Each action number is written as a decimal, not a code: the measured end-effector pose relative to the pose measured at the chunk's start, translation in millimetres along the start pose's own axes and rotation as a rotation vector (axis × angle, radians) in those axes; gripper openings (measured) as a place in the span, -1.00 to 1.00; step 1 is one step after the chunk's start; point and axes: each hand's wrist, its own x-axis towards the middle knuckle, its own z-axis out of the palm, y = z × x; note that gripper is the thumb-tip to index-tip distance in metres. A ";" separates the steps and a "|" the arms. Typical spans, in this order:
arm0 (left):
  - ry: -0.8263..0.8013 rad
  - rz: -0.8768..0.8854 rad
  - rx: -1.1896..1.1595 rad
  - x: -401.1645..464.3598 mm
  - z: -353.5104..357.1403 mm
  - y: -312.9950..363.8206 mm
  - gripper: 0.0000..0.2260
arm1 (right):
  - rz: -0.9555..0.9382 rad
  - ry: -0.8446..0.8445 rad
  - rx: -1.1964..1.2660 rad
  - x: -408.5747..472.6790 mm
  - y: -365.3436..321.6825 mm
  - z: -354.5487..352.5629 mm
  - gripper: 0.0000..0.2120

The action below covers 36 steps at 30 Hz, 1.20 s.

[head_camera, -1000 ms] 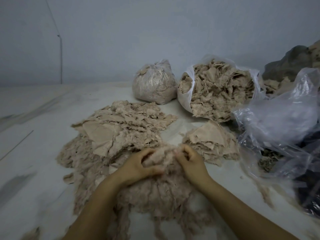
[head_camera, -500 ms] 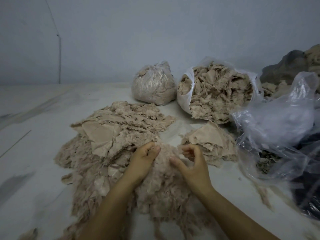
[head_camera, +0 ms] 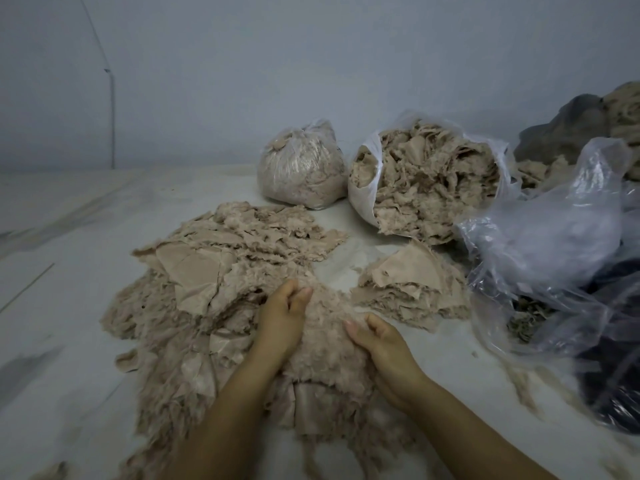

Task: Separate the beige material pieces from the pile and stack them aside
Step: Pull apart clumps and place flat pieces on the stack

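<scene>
2 bare forearms reach in from the bottom edge, with no sleeves, gloves, watch or rings visible. The left hand (head_camera: 282,323) and right hand (head_camera: 384,344) show short, unpainted fingernails on slim fingers.

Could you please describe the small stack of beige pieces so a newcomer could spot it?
Start at the open bag by the wall. The small stack lies just in front of it, right of the big pile. It alone is small, with a smooth flat piece on top.
</scene>
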 end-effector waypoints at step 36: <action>-0.459 -0.567 -0.358 -18.6 5.3 11.1 -0.79 | -0.093 -0.051 -0.591 -9.3 -25.9 -23.0 -0.36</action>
